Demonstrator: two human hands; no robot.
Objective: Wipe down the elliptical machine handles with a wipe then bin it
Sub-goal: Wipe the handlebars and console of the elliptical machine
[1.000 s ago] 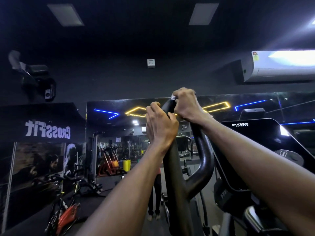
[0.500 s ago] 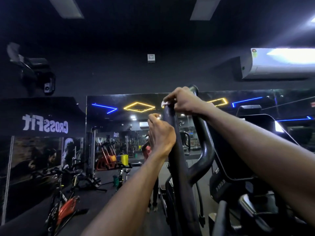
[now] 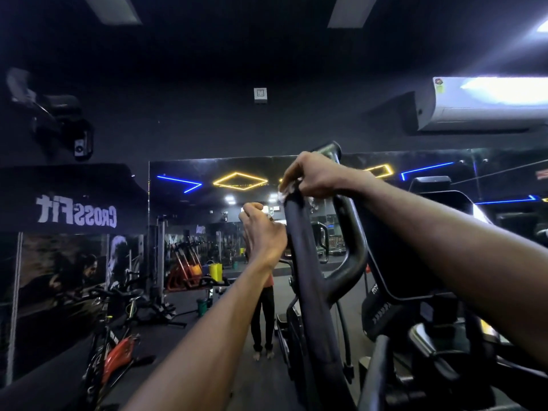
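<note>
The elliptical's black handle [image 3: 308, 262] rises in the middle of the view, with a curved side branch [image 3: 354, 247] to its right. My right hand [image 3: 317, 176] grips the handle just below its tip and presses a white wipe [image 3: 287, 193] against it; only crumpled bits of the wipe show under the fingers. My left hand [image 3: 262, 232] is lower, at the handle's left side. Its fingers are curled and I see nothing in them. Its thumb side is close to the bar, not wrapped round it.
The elliptical's dark console [image 3: 421, 238] stands to the right, with frame parts [image 3: 430, 345] below it. A wall mirror [image 3: 207, 203] ahead reflects a standing person. Exercise bikes [image 3: 115, 351] stand at the lower left. An air conditioner [image 3: 486, 102] hangs at the upper right.
My right hand has slid the wipe a little down from the handle's tip, which now shows above it. My left hand has dropped lower and come off the bar to the left.
</note>
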